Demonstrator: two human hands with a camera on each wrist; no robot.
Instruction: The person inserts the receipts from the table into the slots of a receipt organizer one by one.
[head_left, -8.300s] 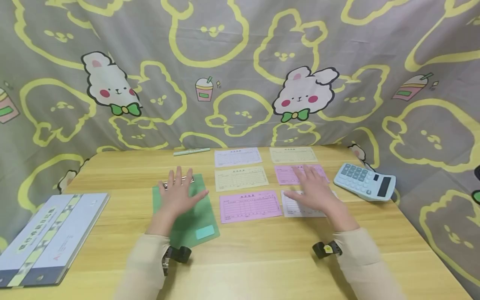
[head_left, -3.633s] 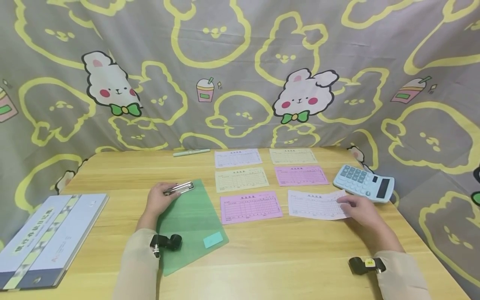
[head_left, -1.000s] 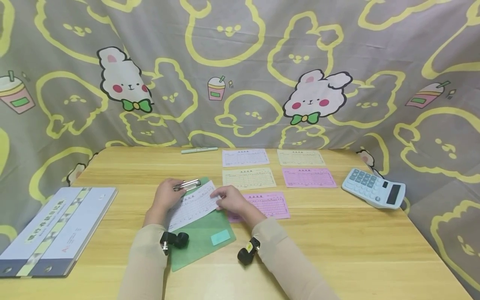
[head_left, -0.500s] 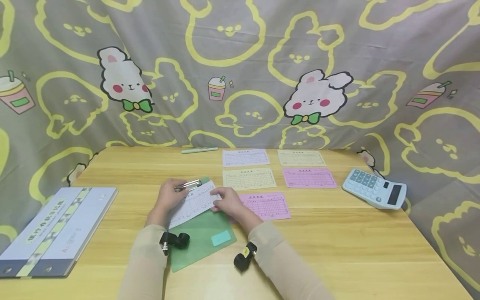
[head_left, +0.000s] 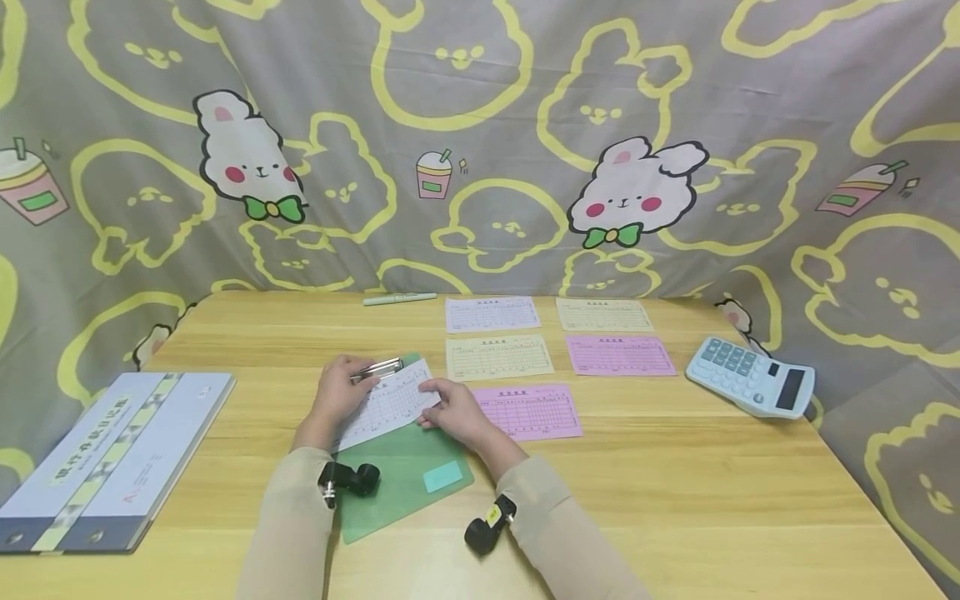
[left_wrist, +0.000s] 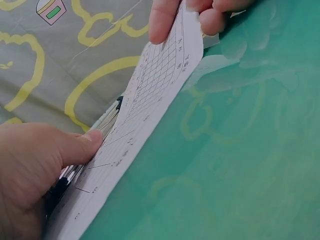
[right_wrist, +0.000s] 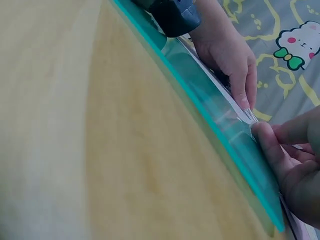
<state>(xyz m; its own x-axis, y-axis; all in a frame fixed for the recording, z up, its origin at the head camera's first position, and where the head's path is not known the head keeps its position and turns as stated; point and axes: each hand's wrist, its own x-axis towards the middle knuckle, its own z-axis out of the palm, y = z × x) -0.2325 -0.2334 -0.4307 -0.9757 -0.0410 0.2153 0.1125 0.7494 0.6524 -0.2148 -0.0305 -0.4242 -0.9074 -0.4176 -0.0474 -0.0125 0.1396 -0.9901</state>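
The calculator (head_left: pixel 738 379) sat close to the right edge of the counter (head_left: pixel 637 500), one pen (head_left: pixel 400 298) lay along the back, and one book (head_left: pixel 120 467) was well left of the clipboard (head_left: pixel 405 467); a broad stretch of wood ran from the clipboard to the right edge. Two pink slips (head_left: pixel 620 356), two yellow slips (head_left: pixel 498 357) and one pale lilac slip (head_left: pixel 492 315) lay apart. One white slip (head_left: pixel 390 408) slanted over the clipboard, between the hands: the right hand (head_left: pixel 461 412) pinched its right end, while the left hand (head_left: pixel 337 392) gripped the clip (head_left: pixel 378 369) along its top edge.
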